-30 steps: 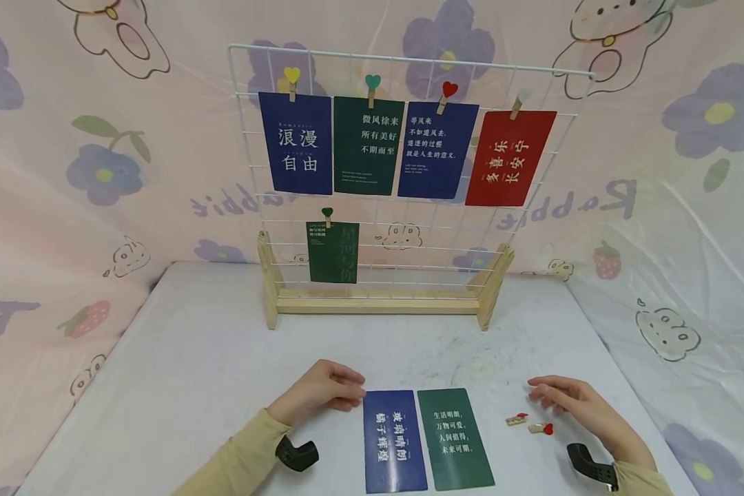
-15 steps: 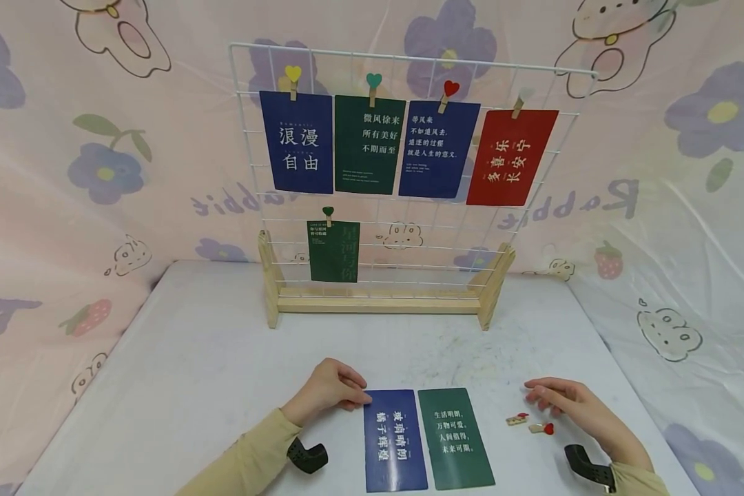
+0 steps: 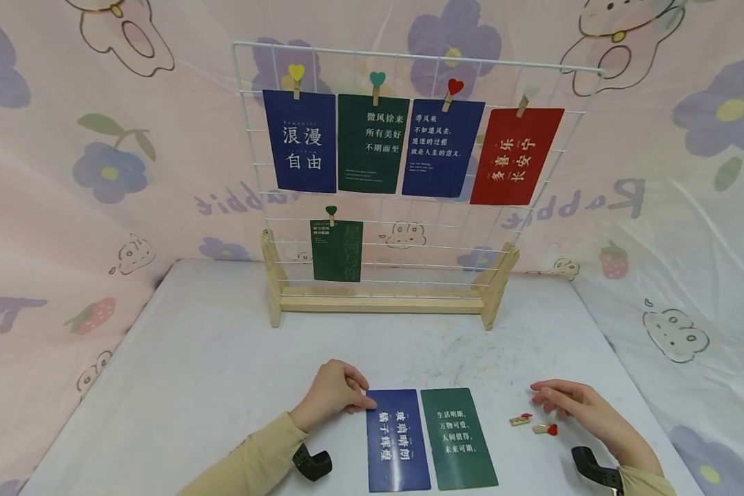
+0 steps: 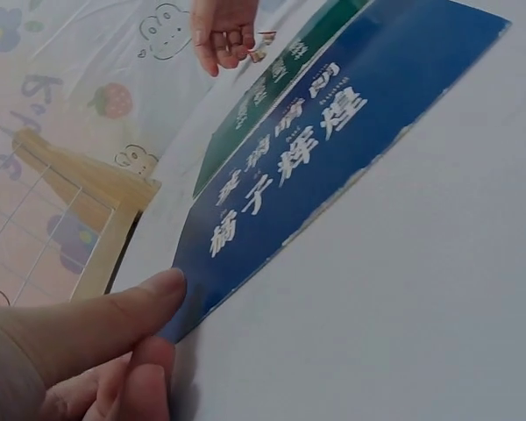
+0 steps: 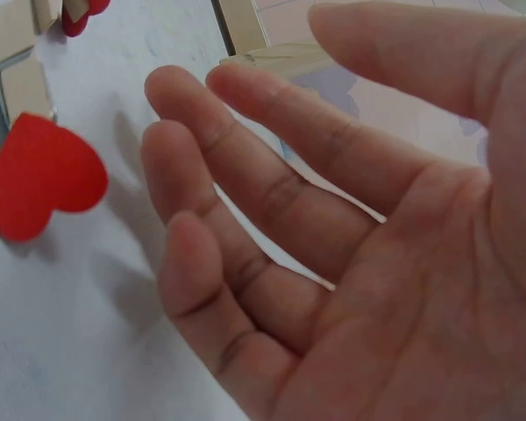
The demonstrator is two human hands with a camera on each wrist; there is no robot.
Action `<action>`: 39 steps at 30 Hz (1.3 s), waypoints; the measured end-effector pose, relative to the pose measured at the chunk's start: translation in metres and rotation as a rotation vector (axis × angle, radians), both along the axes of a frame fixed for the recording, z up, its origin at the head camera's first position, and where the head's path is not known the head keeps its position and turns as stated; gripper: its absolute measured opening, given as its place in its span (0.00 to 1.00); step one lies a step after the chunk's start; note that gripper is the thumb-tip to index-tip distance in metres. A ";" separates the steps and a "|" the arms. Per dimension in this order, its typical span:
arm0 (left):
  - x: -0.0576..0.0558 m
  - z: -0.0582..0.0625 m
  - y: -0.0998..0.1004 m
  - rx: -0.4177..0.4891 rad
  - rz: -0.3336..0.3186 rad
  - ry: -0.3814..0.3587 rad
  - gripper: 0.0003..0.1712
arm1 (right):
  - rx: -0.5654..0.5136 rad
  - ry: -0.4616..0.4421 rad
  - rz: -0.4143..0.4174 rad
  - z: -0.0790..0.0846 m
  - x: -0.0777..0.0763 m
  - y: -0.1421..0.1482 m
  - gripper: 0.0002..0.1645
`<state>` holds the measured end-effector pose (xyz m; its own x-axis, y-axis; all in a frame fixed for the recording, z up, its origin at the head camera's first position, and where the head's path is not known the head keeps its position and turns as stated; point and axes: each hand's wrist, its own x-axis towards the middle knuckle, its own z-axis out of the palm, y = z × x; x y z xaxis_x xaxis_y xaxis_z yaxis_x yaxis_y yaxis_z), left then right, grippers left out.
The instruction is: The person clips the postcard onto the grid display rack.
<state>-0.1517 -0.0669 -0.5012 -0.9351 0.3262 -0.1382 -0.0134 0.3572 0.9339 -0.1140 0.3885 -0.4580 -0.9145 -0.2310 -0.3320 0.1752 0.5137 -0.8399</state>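
My left hand (image 3: 335, 391) pinches the far left corner of a blue card (image 3: 399, 441) with white characters. In the left wrist view its thumb (image 4: 162, 285) lies on top of that corner, and the other fingers are curled at the card's edge. A green card (image 3: 459, 437) lies flat just right of the blue one. My right hand (image 3: 579, 406) hovers with relaxed fingers and holds nothing. Close to it on the table are two small wooden clothespins with red hearts, a nearer clothespin (image 3: 545, 429) and a farther clothespin (image 3: 521, 419).
Behind stands a white wire grid (image 3: 409, 227) on a wooden base (image 3: 381, 304). Several cards hang along its top from heart clothespins, among them a red card (image 3: 517, 157). A smaller-looking green card (image 3: 337, 251) hangs lower left. Patterned cloth surrounds the white table (image 3: 223, 358).
My left hand has moved slightly right, from beside the blue card onto its corner, and now pinches it. The right hand stays nearly where it was.
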 end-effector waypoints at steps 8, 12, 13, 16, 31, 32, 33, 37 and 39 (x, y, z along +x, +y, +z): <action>0.003 -0.001 0.003 -0.016 -0.018 0.084 0.15 | 0.002 -0.015 0.003 0.000 -0.001 0.000 0.29; 0.005 0.002 0.002 -0.015 -0.008 0.092 0.15 | 0.005 -0.023 0.004 0.000 -0.002 -0.002 0.29; 0.005 0.003 0.002 -0.016 -0.007 0.097 0.15 | 0.007 -0.025 0.002 0.000 -0.002 -0.003 0.29; 0.005 0.004 0.003 -0.021 -0.004 0.099 0.15 | 0.006 -0.035 0.000 0.000 -0.002 -0.003 0.29; 0.002 0.002 0.000 -0.090 0.016 0.197 0.16 | 0.004 -0.051 0.004 -0.003 -0.001 -0.001 0.28; 0.001 0.003 -0.001 -0.084 0.010 0.194 0.16 | 0.003 -0.053 0.003 -0.002 -0.001 -0.001 0.29; 0.000 0.004 -0.002 -0.073 0.002 0.185 0.16 | 0.000 -0.048 0.009 -0.002 -0.001 -0.001 0.28; -0.004 0.007 -0.005 -0.020 -0.022 0.112 0.16 | 0.002 -0.050 0.006 -0.001 0.000 0.000 0.28; -0.006 0.008 -0.006 0.014 -0.023 0.063 0.16 | 0.009 -0.051 0.004 -0.001 -0.001 0.000 0.28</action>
